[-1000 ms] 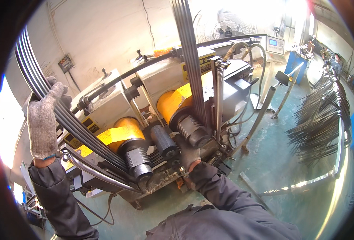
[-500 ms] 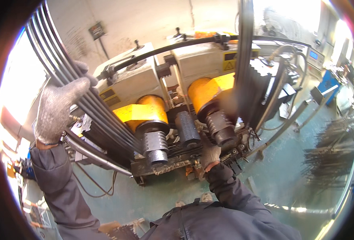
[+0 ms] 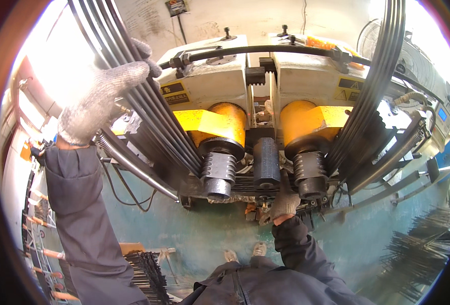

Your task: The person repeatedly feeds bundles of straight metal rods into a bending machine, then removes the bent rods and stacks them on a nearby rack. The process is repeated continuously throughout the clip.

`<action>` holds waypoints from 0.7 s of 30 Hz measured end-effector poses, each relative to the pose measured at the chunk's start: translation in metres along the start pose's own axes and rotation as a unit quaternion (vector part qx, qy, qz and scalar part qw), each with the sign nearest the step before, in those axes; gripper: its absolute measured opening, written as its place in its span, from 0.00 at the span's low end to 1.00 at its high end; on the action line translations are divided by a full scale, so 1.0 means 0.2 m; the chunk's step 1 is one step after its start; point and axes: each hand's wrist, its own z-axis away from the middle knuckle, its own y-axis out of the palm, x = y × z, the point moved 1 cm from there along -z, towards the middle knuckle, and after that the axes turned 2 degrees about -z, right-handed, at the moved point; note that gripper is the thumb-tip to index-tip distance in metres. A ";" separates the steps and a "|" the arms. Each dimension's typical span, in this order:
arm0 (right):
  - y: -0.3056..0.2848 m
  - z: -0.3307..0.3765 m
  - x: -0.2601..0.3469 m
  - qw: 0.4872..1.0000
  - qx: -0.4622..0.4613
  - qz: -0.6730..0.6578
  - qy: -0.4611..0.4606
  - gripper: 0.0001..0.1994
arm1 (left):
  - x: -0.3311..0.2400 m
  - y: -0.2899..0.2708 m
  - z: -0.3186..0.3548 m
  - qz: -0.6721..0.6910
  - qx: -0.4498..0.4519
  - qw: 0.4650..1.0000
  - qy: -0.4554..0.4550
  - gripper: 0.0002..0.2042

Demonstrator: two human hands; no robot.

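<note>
My left hand (image 3: 100, 99), in a grey knit glove, is closed round a bundle of dark metal rods (image 3: 151, 114) that slants up to the upper left. The lower ends of these rods pass behind a ribbed steel cylinder (image 3: 218, 170) below a yellow bending head (image 3: 212, 122). My right hand (image 3: 286, 202), gloved too, reaches low at the machine's front, between the black hexagonal block (image 3: 266, 162) and the right ribbed cylinder (image 3: 310, 173). Its fingertips are hidden, so its grip cannot be made out. Another rod bundle (image 3: 369, 86) rises on the right.
A black crossbar (image 3: 265, 49) spans the pale machine housings (image 3: 311, 76). Springs (image 3: 133, 165) flank both sides. Piles of rods lie on the floor at right (image 3: 418, 254) and lower left (image 3: 148, 277). A control box with a blue screen (image 3: 442, 115) stands at far right.
The whole view has swung, putting the machine further right in the picture. My left hand keeps hold of the rods, and my right hand stays low by the right cylinder.
</note>
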 end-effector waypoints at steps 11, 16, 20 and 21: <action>-0.03 0.02 -0.02 0.998 0.004 0.052 -0.021 0.14 | 0.11 -0.14 -0.05 -0.196 0.036 0.974 0.113 0.19; -0.12 0.09 -0.09 0.994 0.028 0.082 -0.065 0.14 | 0.01 -0.12 0.00 -0.511 0.097 0.761 0.387 0.17; -0.25 0.23 -0.12 0.998 0.041 0.039 -0.021 0.15 | -0.09 -0.08 0.27 -0.574 -0.070 0.705 0.410 0.15; -0.29 0.27 -0.12 0.996 0.052 0.045 -0.053 0.15 | -0.11 -0.10 0.40 -0.537 -0.111 0.706 0.449 0.13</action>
